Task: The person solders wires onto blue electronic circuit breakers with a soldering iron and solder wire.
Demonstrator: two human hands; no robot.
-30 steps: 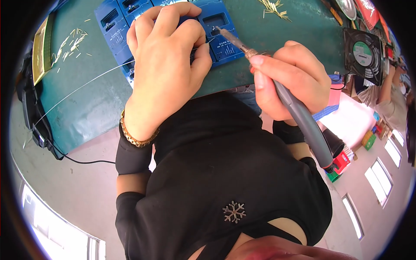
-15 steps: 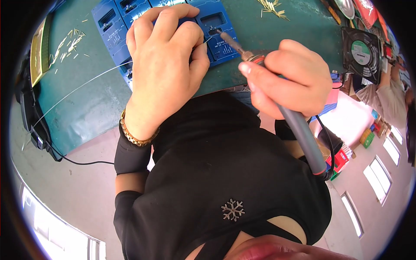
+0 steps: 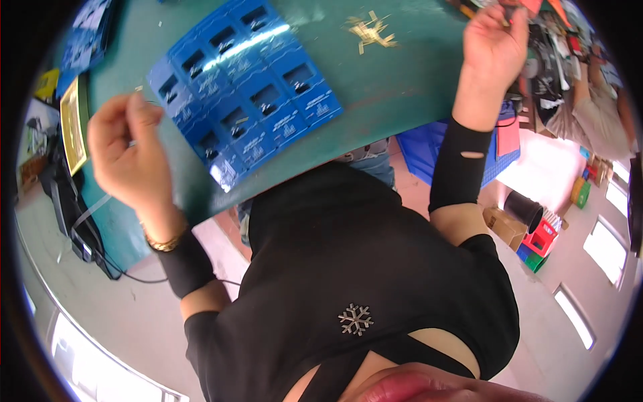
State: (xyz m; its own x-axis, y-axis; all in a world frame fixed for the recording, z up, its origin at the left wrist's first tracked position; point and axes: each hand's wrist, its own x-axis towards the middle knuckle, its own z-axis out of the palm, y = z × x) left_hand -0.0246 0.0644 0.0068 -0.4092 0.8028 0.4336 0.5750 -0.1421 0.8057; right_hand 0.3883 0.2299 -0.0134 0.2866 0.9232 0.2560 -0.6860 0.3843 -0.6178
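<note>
A blue panel of joined circuit boards (image 3: 258, 137) with rectangular cut-outs lies on the green tabletop, at a slant to its front edge. Just left of the panel is my left hand (image 3: 130, 154), raised with thumb and forefinger pinched together. A tiny pale bit shows by those fingertips, too blurred to name. My right hand (image 3: 494, 50) reaches to the far right edge of the table, fingers curled by a small dark and red thing that I cannot make out. The soldering iron seen earlier cannot be made out now.
A pile of thin yellowish strips (image 3: 372, 32) lies beyond the panel. More blue boards (image 3: 84, 40) and a gold-rimmed tray (image 3: 72, 124) are at the left. Blurred clutter lines the right edge. A blue bag (image 3: 429, 151) hangs below the table's front edge.
My left hand has lifted off the panel and moved left. My right hand has gone far right, away from the boards. The panel now shows whole, turned on the table.
</note>
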